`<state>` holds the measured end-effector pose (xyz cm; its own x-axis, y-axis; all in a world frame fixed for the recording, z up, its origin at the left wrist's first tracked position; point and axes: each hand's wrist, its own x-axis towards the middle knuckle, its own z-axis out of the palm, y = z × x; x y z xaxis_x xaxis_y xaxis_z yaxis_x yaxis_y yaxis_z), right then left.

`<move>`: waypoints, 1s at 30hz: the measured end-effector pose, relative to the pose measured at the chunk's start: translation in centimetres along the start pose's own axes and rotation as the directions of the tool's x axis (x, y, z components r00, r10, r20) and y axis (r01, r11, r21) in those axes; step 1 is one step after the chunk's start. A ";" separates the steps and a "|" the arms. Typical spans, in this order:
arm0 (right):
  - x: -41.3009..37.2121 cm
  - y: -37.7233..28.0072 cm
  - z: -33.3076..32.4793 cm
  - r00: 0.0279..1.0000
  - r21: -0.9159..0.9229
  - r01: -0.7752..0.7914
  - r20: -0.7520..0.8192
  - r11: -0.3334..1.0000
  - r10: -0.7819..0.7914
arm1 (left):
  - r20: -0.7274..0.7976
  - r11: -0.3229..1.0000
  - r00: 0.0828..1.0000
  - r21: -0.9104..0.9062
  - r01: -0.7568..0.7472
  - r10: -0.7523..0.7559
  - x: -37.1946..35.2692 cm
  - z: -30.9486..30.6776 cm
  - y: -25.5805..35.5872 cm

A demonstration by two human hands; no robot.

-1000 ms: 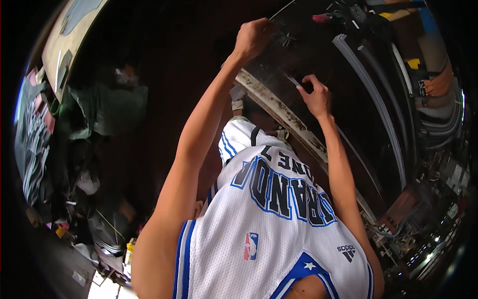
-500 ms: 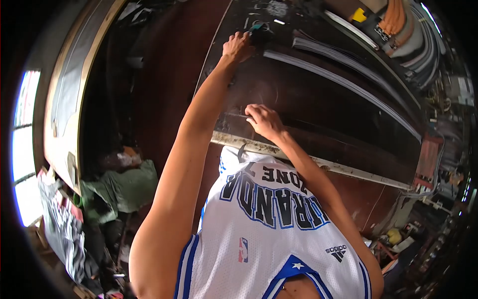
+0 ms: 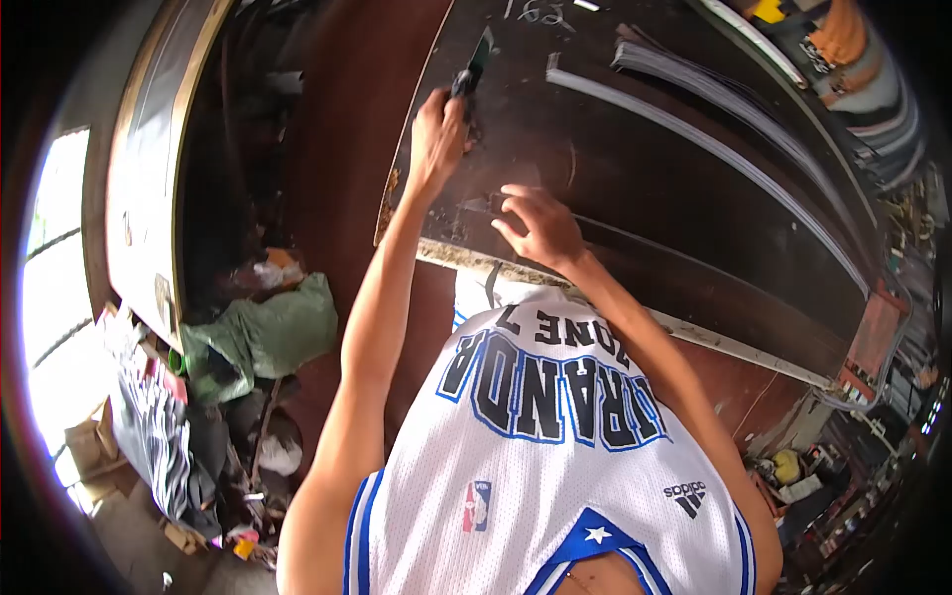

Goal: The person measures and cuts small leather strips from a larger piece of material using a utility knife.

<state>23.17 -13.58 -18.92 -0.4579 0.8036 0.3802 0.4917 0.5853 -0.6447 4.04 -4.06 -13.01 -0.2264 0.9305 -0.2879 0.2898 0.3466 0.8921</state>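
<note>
My left hand [image 3: 440,144] is closed around a dark hand tool [image 3: 474,71] with a green part, its far end pointing away from me over the left side of the dark tabletop [image 3: 654,183]. The tool's exact kind is unclear. Closer to me, my right hand [image 3: 543,226] hovers by the front edge, fingers curved with a gap between thumb and forefinger. A thin dark strip [image 3: 684,260] runs rightward along the table from beneath this hand. Beyond it lies a long grey bundle of strips [image 3: 714,174].
A second fanned bundle of strips [image 3: 694,74] lies farther back, near chalk figures [image 3: 535,12]. More bent strips [image 3: 878,139] hang at the right behind a red metal piece [image 3: 881,322]. A green sack [image 3: 263,337] sits on the left, below a pale-edged board [image 3: 144,218].
My left hand has drawn back toward me and left, now with the dark tool in it. My right hand stays near the front edge, its thumb and forefinger farther apart.
</note>
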 end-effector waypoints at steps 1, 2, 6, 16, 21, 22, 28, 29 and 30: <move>-0.1 -0.6 0.8 1.000 -0.013 0.023 -0.018 1.000 -0.024 | 0.001 0.999 0.999 -0.036 0.036 -0.036 -3.5 -1.9 -0.8; -0.1 -0.6 0.4 0.999 -0.032 0.037 -0.004 0.999 -0.037 | -0.048 1.000 0.999 0.021 0.017 -0.016 -6.3 -2.4 -1.7; -0.3 0.2 0.2 0.999 -0.032 0.045 0.017 0.998 -0.045 | -0.169 0.967 0.983 0.255 -0.027 0.072 -16.1 -3.2 -1.1; 0.0 -0.3 0.5 1.000 -0.048 0.030 0.011 0.998 -0.029 | 0.036 0.729 0.997 0.681 -0.073 0.066 -20.7 -0.9 -0.7; 0.1 -0.6 0.3 0.999 -0.066 0.050 0.003 0.997 -0.049 | 0.086 0.607 0.996 0.790 -0.081 0.021 -20.4 -0.9 0.2; 0.1 -0.6 0.3 0.999 -0.067 0.045 0.001 0.997 -0.045 | 0.091 0.606 0.996 0.791 -0.085 0.021 -20.3 -0.9 0.4; 0.1 -1.0 0.2 0.998 -0.101 0.054 -0.012 0.993 -0.055 | 0.093 0.623 0.995 0.778 -0.085 0.021 -20.3 -1.2 1.6; 0.0 -1.0 0.3 0.999 -0.100 0.046 -0.011 0.994 -0.048 | 0.099 0.622 0.995 0.778 -0.087 0.016 -20.3 -1.2 1.7; 0.0 -1.0 0.2 0.999 -0.107 0.049 0.003 0.993 -0.049 | 0.101 0.622 0.995 0.778 -0.090 0.017 -20.2 -1.2 1.8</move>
<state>22.54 -14.21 -18.40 -0.4837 0.7738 0.4090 0.5449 0.6319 -0.5511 8.06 -22.40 -5.16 -0.1263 0.9435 -0.3065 0.9240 0.2243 0.3096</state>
